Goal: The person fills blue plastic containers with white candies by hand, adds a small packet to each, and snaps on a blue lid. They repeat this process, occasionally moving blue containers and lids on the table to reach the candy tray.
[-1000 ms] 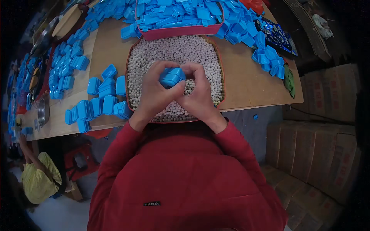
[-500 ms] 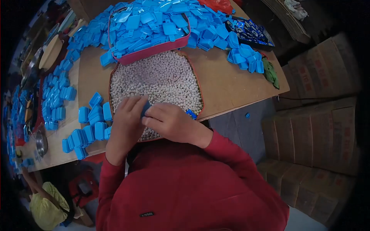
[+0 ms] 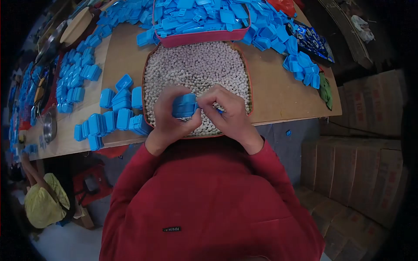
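My left hand (image 3: 169,114) is wrapped round a small blue plastic box (image 3: 185,105), thumb below and fingers above. My right hand (image 3: 227,108) meets the box's right edge with thumb and fingertips pinched together there. Both hands are over a wide red-rimmed tray (image 3: 250,82) full of small pale pellets (image 3: 196,65). Something small and blue shows partly behind the right hand's fingers. To the left of the tray, several closed blue boxes (image 3: 124,119) stand in stacks on the table.
A pink-rimmed bin (image 3: 204,38) heaped with blue lids and box parts sits behind the tray. Blue open boxes (image 3: 300,67) and a dark tray of shiny packets (image 3: 311,39) lie right, beside a green cloth (image 3: 325,91). Cartons (image 3: 352,165) are stacked right. Another person (image 3: 45,198) is at lower left.
The view has shifted, so the table sits further right and higher. My hands have turned and drawn apart somewhat, and the blue box, mostly hidden before, now shows between them.
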The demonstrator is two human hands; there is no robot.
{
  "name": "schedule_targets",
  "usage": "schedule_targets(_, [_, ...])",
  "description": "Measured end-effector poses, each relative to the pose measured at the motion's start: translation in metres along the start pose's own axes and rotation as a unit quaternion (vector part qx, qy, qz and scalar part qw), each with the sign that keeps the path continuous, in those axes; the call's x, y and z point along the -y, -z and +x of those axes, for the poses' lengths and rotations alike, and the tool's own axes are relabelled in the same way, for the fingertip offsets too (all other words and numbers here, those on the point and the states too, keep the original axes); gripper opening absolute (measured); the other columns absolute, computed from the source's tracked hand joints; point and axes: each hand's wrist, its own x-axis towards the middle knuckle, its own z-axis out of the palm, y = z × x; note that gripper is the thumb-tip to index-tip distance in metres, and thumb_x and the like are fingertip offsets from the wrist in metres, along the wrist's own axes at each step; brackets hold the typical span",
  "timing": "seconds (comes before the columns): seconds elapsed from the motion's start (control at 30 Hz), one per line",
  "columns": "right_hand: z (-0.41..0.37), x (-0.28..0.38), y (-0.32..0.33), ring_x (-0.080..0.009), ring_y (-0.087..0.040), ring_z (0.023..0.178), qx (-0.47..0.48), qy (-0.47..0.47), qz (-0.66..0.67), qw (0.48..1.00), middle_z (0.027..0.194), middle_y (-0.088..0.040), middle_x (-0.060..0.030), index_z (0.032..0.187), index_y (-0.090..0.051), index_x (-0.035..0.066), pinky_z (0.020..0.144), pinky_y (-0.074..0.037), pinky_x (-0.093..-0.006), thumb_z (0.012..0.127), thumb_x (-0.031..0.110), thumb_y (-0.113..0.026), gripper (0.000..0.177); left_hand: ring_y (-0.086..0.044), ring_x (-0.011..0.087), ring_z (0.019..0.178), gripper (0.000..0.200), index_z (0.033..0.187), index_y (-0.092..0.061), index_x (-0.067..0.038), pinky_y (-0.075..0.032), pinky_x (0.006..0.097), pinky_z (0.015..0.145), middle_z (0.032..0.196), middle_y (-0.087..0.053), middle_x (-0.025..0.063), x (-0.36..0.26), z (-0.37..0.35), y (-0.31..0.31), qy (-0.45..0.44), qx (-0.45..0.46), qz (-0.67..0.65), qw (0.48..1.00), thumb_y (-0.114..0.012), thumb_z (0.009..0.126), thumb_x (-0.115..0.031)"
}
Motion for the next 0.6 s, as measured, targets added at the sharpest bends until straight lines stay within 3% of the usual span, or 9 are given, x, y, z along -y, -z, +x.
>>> schedule_targets(0.27, [-0.004,-0.012,-0.006,-0.0282,-0.063,0.075,0.015,0.042,-0.012,0.999,0.082,-0.059,-0.0106,0.082,-0.053,0.004,0.063,-0.05,-0.0336,0.079,-0.004,-0.062,0.013,-0.06,0.0273,0.074,0.043,0.096,-0.053,-0.005,-0.049,0.0345,0.065,0.085,-0.059,0.0114,0.001,0.003,0.001,-0.049,-0.002,0.018,0.999,-0.074,0.058,-0.003])
schedule_targets(0.37, [-0.004,-0.009,-0.004,-0.0288,-0.062,0.075,0.048,-0.018,-0.011,0.999,0.083,-0.057,-0.0113,0.085,-0.054,0.003,0.065,-0.05,-0.0331,0.079,-0.004,-0.062,0.012,-0.059,0.0183,0.08,0.041,0.098,-0.049,-0.005,-0.047,0.0291,0.068,0.088,-0.058,0.0102,0.004,0.003,0.006,-0.042,0.059,0.031,0.997,-0.073,0.065,-0.002])
schedule_targets(0.47, [0.003,-0.01,0.008,-0.0246,-0.061,0.074,0.058,-0.078,0.035,0.995,0.085,-0.056,-0.0112,0.095,-0.059,0.002,0.068,-0.049,-0.0331,0.08,0.0,-0.065,0.017,-0.057,0.0135,0.074,0.039,0.098,-0.05,-0.005,-0.046,0.027,0.066,0.084,-0.057,0.0068,-0.003,0.004,0.007,0.1,0.124,-0.002,0.987,-0.072,0.067,-0.004])
schedule_targets(0.53, [0.01,-0.027,0.038,-0.0235,-0.061,0.078,0.019,-0.095,-0.041,0.994,0.088,-0.057,-0.0107,0.095,-0.06,0.002,0.069,-0.049,-0.0327,0.08,0.003,-0.068,0.017,-0.054,0.0099,0.071,0.036,0.1,-0.05,-0.004,-0.045,0.0248,0.064,0.082,-0.056,0.004,0.001,0.005,-0.001,0.115,0.134,-0.02,0.984,-0.071,0.07,-0.006])
schedule_targets(0.6, [0.022,-0.068,0.079,-0.0252,-0.063,0.087,-0.1,-0.153,-0.17,0.968,0.097,-0.06,-0.0113,0.098,-0.062,0.004,0.073,-0.049,-0.0332,0.08,0.005,-0.068,0.019,-0.054,0.0094,0.072,0.035,0.102,-0.051,-0.004,-0.045,0.0244,0.065,0.082,-0.056,0.0034,0.003,0.006,-0.003,0.127,0.13,-0.017,0.983,-0.07,0.072,-0.006])
